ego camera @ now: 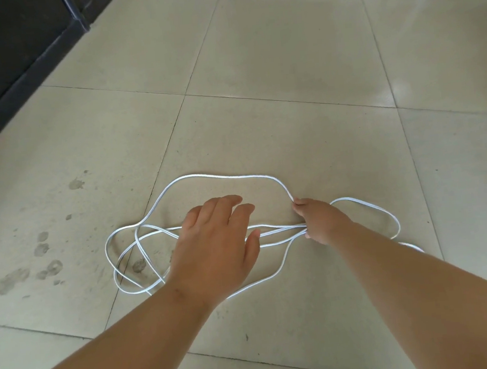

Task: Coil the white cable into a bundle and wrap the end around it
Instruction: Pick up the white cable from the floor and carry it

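The white cable [224, 177] lies in several loose loops on the tiled floor. My right hand [317, 220] grips a bunch of its strands where they meet, with one loop running off to the right of it and another arching up and left. My left hand [218, 245] hovers palm-down over the strands at the middle of the loops, fingers spread and relaxed, holding nothing. The strands under that hand are hidden. The cable's ends cannot be made out.
Beige floor tiles [284, 63] with dark grout lines stretch all round. Grey stains [45, 254] mark the tile at the left. A dark low piece of furniture or wall base [5, 66] runs along the upper left corner.
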Motion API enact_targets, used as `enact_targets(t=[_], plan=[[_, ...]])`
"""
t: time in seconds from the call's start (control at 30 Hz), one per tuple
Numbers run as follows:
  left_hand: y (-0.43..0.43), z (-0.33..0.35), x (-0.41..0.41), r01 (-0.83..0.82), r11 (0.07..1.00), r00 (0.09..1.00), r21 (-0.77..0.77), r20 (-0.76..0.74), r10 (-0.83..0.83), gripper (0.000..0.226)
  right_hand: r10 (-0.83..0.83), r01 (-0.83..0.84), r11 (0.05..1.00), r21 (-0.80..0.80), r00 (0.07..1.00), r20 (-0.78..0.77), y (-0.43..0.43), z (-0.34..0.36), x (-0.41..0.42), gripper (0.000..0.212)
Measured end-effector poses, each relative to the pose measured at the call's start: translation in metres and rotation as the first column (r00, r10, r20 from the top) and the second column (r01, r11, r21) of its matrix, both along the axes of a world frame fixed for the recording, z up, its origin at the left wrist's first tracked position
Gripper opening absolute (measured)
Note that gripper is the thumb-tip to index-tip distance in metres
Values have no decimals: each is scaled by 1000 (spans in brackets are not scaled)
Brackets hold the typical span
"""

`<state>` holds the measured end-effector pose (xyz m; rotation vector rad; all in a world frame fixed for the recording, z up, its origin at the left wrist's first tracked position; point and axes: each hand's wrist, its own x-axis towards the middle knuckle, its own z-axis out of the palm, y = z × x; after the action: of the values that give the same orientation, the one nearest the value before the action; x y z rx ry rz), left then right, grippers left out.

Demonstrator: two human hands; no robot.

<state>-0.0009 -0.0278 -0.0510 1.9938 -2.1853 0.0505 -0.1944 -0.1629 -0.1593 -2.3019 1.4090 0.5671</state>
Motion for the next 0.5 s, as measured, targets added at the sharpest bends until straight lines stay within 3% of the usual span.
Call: enact_targets(t=[0.13,0.23,0.4,0.5], plan=[[2,1,-3,-1,1000,1000,-6,16,1,41,-19,29,996,-88,993,120,29,-9,-13,43],[4,2,-6,1,1000,1000,-4,30,-1,41,65,-57,982,-179,997,41,48,-9,-15,32],[6,5,-12,9,1000,999,-17,42,-8,42,78,-77,972,-223,997,-5,66,2,-21,30],[8,8,-15,10,1000,999,-18,48,-9,41,40,-39,970,-242,999,-1,77,3,-24,46]])
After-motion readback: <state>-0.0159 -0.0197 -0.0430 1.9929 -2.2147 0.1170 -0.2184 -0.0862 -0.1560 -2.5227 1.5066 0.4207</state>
